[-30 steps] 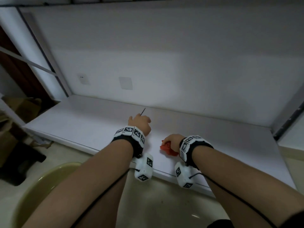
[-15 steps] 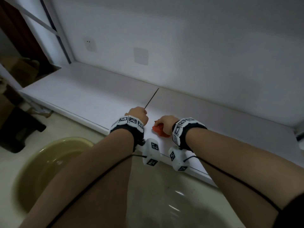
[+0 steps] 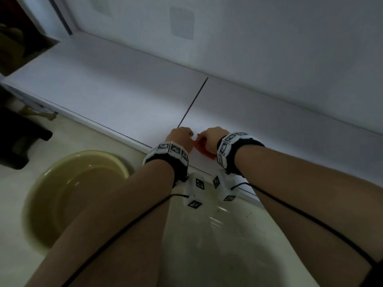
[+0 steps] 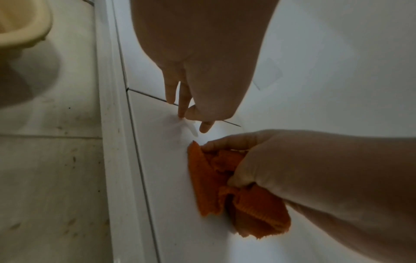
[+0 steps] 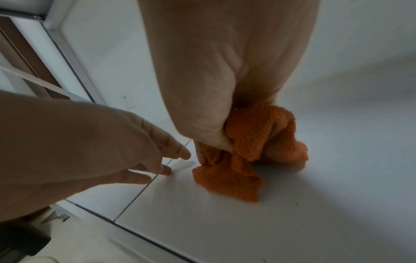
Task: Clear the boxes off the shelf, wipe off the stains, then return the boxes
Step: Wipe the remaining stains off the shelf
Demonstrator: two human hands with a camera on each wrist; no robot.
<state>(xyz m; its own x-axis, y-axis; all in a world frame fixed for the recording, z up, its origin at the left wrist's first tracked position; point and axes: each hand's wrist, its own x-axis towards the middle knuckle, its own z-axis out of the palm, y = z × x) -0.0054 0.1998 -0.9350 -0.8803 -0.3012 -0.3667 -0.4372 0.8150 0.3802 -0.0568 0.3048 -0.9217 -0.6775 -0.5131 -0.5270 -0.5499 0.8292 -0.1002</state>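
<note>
The white shelf (image 3: 124, 90) carries no boxes in view. My right hand (image 3: 209, 137) grips a bunched orange cloth (image 5: 243, 178) and holds it down on the shelf near the front edge. Just left of it, my left hand (image 3: 181, 135) touches the shelf with straight fingertips (image 5: 167, 171), beside a small whitish smear (image 4: 189, 127) at the dark seam (image 3: 192, 102) between two shelf panels. In the left wrist view the cloth (image 4: 225, 186) lies a short way from that smear (image 5: 185, 164).
A yellow basin (image 3: 72, 193) stands on the floor below the shelf's front edge, to the left of my arms. Brown cardboard (image 3: 22, 48) sits past the shelf's left end. A white wall with a socket plate (image 3: 182, 22) backs the shelf.
The head view has tipped down and closer. My left hand has drawn back along the seam toward the front edge, ending next to the right hand, which still holds the cloth.
</note>
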